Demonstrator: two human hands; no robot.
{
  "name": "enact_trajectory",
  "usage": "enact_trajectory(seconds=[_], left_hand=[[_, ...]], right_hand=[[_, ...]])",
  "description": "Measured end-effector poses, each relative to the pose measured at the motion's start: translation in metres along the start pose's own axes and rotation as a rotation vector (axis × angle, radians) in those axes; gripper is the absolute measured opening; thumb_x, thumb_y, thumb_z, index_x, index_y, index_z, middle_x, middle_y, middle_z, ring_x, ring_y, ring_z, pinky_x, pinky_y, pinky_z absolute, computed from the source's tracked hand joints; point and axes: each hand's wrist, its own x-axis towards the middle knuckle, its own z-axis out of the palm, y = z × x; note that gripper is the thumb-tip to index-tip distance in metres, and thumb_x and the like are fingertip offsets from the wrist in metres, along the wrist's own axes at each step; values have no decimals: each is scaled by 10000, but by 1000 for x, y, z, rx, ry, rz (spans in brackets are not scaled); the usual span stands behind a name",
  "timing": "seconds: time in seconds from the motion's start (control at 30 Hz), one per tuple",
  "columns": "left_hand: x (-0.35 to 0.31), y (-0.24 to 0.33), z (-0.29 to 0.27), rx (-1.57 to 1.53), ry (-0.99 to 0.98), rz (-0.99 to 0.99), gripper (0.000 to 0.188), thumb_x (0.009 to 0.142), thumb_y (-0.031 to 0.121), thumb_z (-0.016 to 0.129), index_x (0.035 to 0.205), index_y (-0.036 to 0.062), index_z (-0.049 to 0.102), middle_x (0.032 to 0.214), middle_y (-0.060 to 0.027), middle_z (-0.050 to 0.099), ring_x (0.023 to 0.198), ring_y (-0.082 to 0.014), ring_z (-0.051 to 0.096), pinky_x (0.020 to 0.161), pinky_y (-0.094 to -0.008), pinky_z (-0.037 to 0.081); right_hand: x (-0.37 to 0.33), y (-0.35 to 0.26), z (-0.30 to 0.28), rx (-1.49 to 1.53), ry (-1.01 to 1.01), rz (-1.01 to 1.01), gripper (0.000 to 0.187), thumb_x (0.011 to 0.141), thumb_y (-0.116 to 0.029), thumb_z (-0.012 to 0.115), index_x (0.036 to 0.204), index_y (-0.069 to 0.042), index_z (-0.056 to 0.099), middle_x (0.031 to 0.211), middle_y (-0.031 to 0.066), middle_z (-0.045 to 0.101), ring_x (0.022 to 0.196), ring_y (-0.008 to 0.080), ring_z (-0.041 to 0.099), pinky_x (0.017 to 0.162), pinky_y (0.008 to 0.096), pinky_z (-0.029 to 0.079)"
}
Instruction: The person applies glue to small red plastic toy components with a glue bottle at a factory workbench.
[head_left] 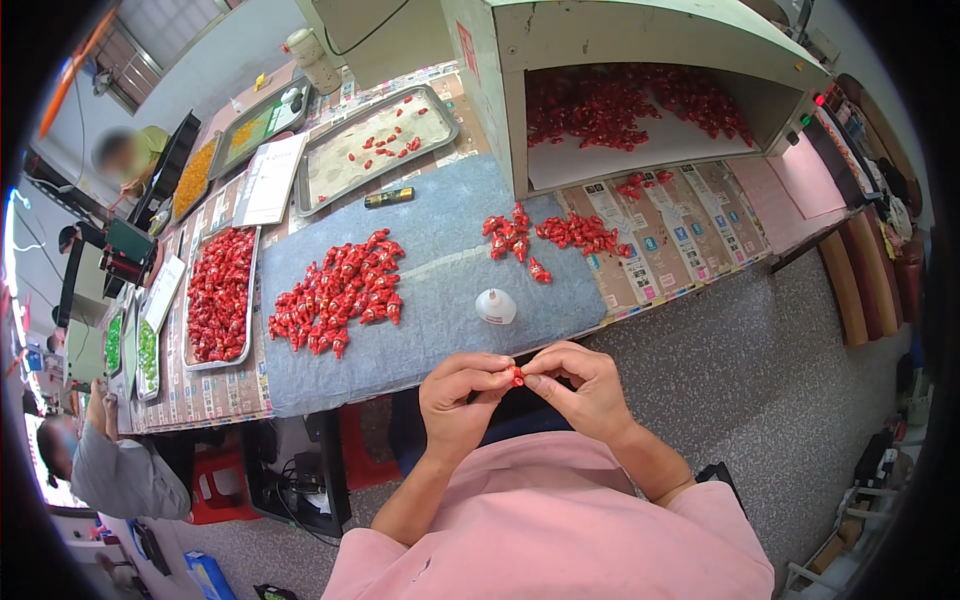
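Just beyond the table's front edge, my left hand (458,405) and my right hand (585,390) meet, pinching one small red plastic piece (517,377) between their fingertips. Much of it is hidden by the fingers. Past my hands, a small white squeeze bottle (495,307) stands on a blue cloth (430,320). A large pile of similar red figure-like pieces (350,285) lies on the cloth to the left. Smaller groups of red pieces (507,236) lie farther right, some on the patterned table cover.
A light tray (254,300) full of red pieces stands left; a metal tray (448,110) with scattered red bits lies behind. A black-and-gold cylinder (388,198) is on the cloth. An open-fronted box (505,120) holds more red pieces. Other people sit at left.
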Motion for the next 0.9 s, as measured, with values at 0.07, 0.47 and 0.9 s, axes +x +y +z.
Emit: enact_trajectory(seconds=[0.07, 0.47, 0.9], left_hand=[[-1, -2, 0, -17, 7, -13, 195, 747, -130, 739, 862, 28, 735, 972, -100, 699, 894, -192, 695, 786, -276, 576], [0, -2, -9, -159, -6, -78, 214, 767, -169, 706, 899, -3, 720, 1032, -113, 660, 936, -187, 674, 832, -273, 570], [31, -4, -64, 721, 224, 184, 238, 699, -78, 739, 891, 53, 688, 938, -87, 689, 901, -243, 640, 826, -339, 495]], right_hand=[[0, 0, 0, -17, -5, 17, 106, 865, 14, 697, 971, 13, 705, 975, 90, 666, 856, 113, 637, 724, 227, 526], [7, 1, 8, 15, 3, 14, 117, 863, -38, 704, 977, -13, 711, 933, 74, 681, 783, 114, 656, 692, 245, 526], [10, 6, 3, -81, 53, -19, 132, 871, -89, 711, 987, -24, 708, 887, 57, 671, 724, 103, 616, 657, 238, 493]])
